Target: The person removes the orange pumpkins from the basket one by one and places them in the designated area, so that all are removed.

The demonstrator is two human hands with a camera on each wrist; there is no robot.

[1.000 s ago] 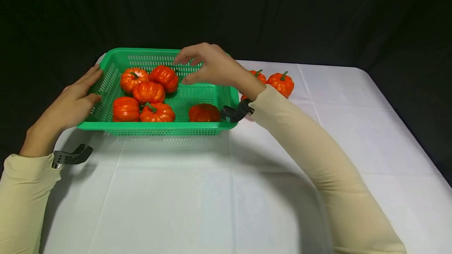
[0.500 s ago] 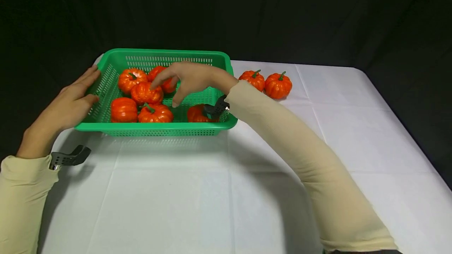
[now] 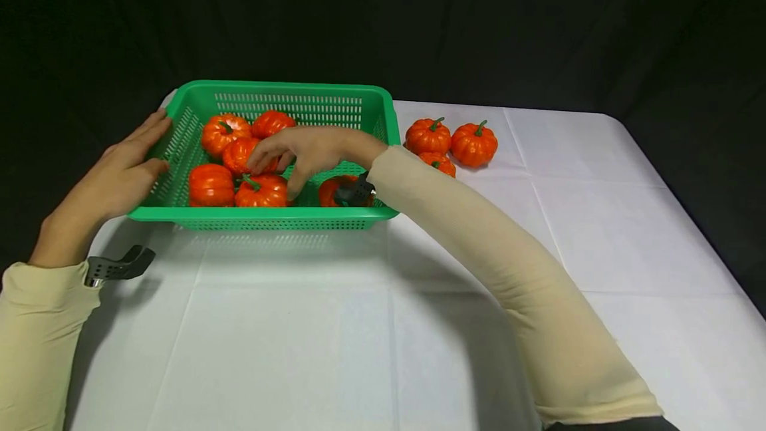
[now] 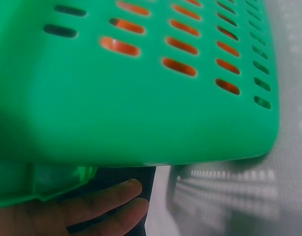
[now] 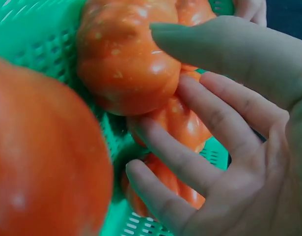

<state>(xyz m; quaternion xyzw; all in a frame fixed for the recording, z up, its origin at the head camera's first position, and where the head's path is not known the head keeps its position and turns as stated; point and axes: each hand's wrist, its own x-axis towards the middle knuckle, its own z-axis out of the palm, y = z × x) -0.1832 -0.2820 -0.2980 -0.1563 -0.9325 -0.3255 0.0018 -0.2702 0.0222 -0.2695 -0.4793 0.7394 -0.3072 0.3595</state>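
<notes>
Green plastic, pierced all over with slots, forms the basket (image 3: 263,213), and at its left end the person's left hand (image 3: 114,175) lies with fingers nearly straight, curled round nothing. Inside, a ribbed orange miniature pumpkin (image 3: 211,185) sits front left; just right of it is the green-stemmed pumpkin (image 3: 261,193), beneath the right hand (image 3: 317,151). Those fingers are spread and slightly bent, thumb well apart; I can't tell whether any tip touches, but I see no grip. From the gloss I'd guess a light, stiff imitation, slick, hardly fragile. I'd take it round its widest ribs, thumb opposing fingers, sparing the stem (image 3: 251,183). Further right, outside, three more pumpkins (image 3: 427,136) cluster on the white cloth (image 3: 287,338).
</notes>
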